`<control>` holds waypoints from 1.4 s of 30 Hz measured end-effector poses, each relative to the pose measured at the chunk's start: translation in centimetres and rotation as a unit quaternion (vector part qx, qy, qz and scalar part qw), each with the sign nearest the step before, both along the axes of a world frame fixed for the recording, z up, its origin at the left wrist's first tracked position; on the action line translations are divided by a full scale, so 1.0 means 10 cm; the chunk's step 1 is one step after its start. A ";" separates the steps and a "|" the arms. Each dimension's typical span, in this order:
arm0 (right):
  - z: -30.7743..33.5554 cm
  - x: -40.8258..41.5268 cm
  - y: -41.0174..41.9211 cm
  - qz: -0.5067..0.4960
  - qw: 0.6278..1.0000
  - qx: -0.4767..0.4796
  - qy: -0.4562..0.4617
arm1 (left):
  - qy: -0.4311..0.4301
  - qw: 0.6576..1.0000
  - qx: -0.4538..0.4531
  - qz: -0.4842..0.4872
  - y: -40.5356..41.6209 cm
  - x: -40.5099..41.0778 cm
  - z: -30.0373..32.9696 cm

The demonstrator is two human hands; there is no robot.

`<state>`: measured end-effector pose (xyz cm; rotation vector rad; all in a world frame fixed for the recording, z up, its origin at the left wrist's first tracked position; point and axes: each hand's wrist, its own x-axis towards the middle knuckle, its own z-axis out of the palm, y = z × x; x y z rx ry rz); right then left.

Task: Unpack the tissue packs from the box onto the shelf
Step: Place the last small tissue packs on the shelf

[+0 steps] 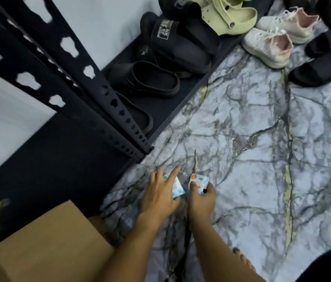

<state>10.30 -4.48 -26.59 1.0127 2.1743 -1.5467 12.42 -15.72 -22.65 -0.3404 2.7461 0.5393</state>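
**Inspector:** State the condition of the hands.

**Assistant:** Both are occupied. The left hand (pixel 160 195) grasps a small white tissue pack with blue and teal dots (pixel 175 187), fingers spread over its top and the forefinger extended past its far edge. The right hand (pixel 201 197) grips a second small white tissue pack with an orange spot (pixel 199 181) from behind, thumb on its near face. The two packs sit just beside each other, low over the grey-veined marble-pattern floor (pixel 262 159). Whether they touch the floor I cannot tell.

**Inspector:** Why one pack per hand?

**Assistant:** In my judgement, to move two per trip. The packs are small enough for a single-handed hold.

**Inspector:** Position relative to source and destination?

**Assistant:** The brown cardboard box (pixel 48 247) stands at the lower left, beside the left forearm; its contents are not visible. The dark metal shelf with slotted uprights (pixel 44 159) lies directly ahead and left, its bottom board close to the hands. The packs are between box and shelf.

**Inspector:** Anything else nearby?

**Assistant:** Black slippers (pixel 150 80) on an adjoining low board, pale green clogs (pixel 227 17), white trainers (pixel 268 45) on the floor. None obstructs the route.

**Inspector:** Stage?

**Assistant:** Mid-transfer, I judge; no packs are visible on the shelf.
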 end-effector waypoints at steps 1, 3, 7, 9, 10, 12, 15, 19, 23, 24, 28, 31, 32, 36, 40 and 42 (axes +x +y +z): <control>0.10 -0.06 -0.07 -0.005 1.000 -0.026 0.015 | 0.016 1.000 0.008 0.017 -0.06 0.01 0.13; 0.33 -0.16 -0.17 -0.035 0.995 -0.084 0.039 | 0.057 0.997 0.006 0.048 -0.21 0.04 0.41; 0.84 -0.20 -0.31 -0.031 0.982 -0.185 0.029 | 0.140 0.986 -0.012 0.089 -0.46 0.25 1.00; 1.09 -0.13 -0.33 0.025 0.975 -0.221 0.007 | 0.169 0.979 0.014 0.112 -0.52 0.41 1.29; 1.23 -0.09 -0.33 0.053 0.971 -0.231 0.002 | 0.188 0.974 0.024 0.124 -0.54 0.50 1.43; 1.55 -0.01 -0.32 0.092 0.965 -0.245 0.001 | 0.221 0.962 0.046 0.151 -0.55 0.69 1.72; 2.10 0.16 -0.29 0.161 0.945 -0.285 0.020 | 0.251 0.946 0.080 0.189 -0.54 0.97 2.16; 2.70 0.41 -0.28 0.258 0.909 -0.321 0.060 | 0.289 0.921 0.112 0.236 -0.54 1.42 2.71; 3.22 0.67 -0.34 0.344 0.869 -0.337 0.114 | 0.321 0.902 0.136 0.256 -0.57 1.95 3.12; 3.35 0.74 -0.37 0.372 0.856 -0.331 0.136 | 0.333 0.896 0.129 0.262 -0.58 2.08 3.23; 3.91 1.05 -0.52 0.483 0.790 -0.290 0.243 | 0.392 0.865 0.097 0.297 -0.67 2.60 3.68; 4.36 1.31 -0.64 0.539 0.737 -0.285 0.290 | 0.431 0.842 0.064 0.318 -0.75 2.99 3.98; 4.49 1.40 -0.68 0.555 0.720 -0.286 0.302 | 0.444 0.833 0.054 0.324 -0.78 3.12 4.09; 4.98 1.77 -0.91 0.611 0.661 -0.285 0.329 | 0.503 0.800 0.002 0.327 -0.89 3.63 4.51; 5.44 2.18 -1.22 0.644 0.613 -0.294 0.350 | 0.555 0.762 -0.046 0.330 -1.02 4.14 4.85; 5.66 2.40 -1.40 0.655 0.592 -0.292 0.368 | 0.571 0.742 -0.066 0.344 -1.11 4.41 4.99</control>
